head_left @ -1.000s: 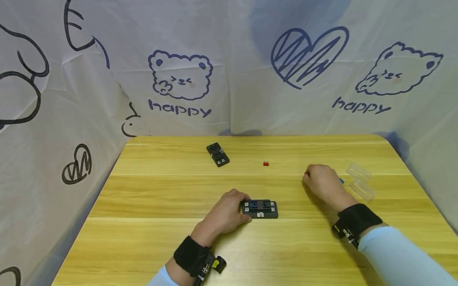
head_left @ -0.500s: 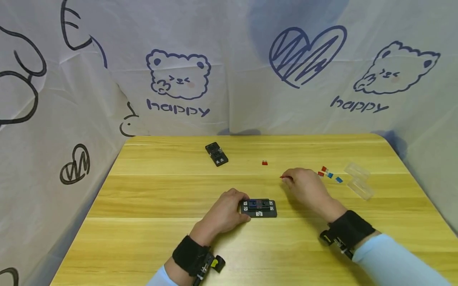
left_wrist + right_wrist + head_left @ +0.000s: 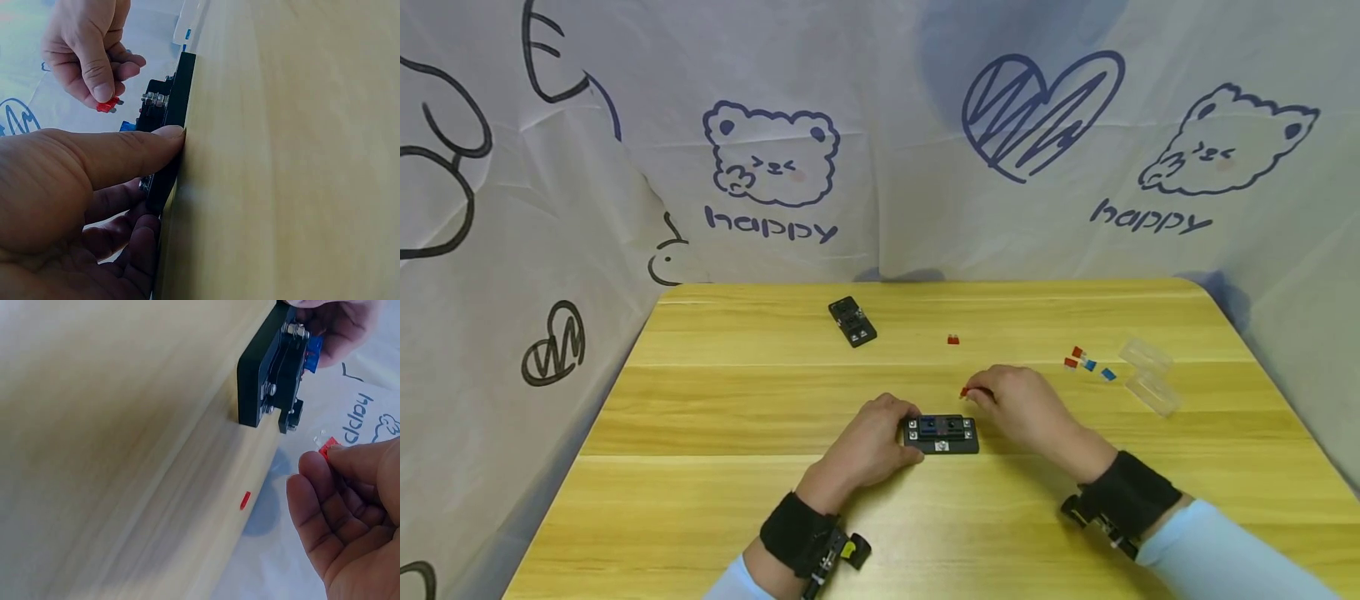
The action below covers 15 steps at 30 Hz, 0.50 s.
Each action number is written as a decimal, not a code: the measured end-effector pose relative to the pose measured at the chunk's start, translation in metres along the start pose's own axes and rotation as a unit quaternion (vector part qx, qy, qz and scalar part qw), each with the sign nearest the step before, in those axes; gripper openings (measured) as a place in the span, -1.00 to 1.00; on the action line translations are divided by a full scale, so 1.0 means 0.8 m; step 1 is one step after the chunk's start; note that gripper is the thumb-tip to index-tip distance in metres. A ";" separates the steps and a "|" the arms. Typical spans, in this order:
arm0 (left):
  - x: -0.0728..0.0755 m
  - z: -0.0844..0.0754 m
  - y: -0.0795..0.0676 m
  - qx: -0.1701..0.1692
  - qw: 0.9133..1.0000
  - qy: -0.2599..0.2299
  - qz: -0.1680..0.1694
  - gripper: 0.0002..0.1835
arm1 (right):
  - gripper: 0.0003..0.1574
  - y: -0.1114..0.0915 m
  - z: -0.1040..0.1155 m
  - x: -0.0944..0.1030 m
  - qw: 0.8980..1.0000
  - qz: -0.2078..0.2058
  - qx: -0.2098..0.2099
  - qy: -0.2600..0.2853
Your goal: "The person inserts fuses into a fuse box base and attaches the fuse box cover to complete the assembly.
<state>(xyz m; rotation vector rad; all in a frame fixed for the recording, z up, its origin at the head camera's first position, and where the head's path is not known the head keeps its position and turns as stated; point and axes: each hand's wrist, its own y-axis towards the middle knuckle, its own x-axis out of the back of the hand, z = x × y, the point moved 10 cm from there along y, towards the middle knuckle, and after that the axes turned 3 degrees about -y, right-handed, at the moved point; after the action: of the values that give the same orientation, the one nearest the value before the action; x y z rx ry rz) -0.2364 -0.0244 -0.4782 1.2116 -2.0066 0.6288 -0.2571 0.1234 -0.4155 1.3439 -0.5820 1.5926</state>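
A black fuse block (image 3: 942,447) with metal screw terminals lies flat on the wooden table, and a blue blade fuse (image 3: 314,353) sits in its left slot. My left hand (image 3: 868,446) grips the block's left end, its thumb (image 3: 140,153) along the near side and fingers on the far side. Just beyond the block's right end, my right hand (image 3: 1021,404) pinches a red blade fuse (image 3: 328,447) between thumb and forefinger. The metal prongs of that fuse stick out, apart from the block. In the left wrist view, the left thumb hides part of the block.
Another black fuse block (image 3: 852,322) lies at the back, with a loose red fuse (image 3: 953,340) right of it. Further right are red fuses (image 3: 1071,362), blue fuses (image 3: 1108,375) and a clear plastic case (image 3: 1153,393). A printed cloth (image 3: 917,208) hangs behind the table.
My right hand has come left from the loose fuses to near the block's right end, carrying a red blade fuse. The left hand keeps its grip on the block.
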 end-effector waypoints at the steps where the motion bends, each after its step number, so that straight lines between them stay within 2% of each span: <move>1: 0.000 0.000 0.000 0.000 1.000 0.000 0.000 -0.46 | -0.89 -0.001 0.004 0.000 1.000 -0.001 0.008 -0.001; 15: 0.001 0.001 0.000 0.000 1.000 -0.002 0.000 -0.46 | -0.92 -0.007 0.030 -0.014 0.998 0.007 0.068 -0.016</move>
<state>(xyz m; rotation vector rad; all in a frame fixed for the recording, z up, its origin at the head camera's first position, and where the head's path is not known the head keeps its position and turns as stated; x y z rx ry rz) -0.2369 -0.0250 -0.4783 1.2130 -2.0101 0.6264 -0.2407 0.1023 -0.4204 1.4710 -0.5111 1.6495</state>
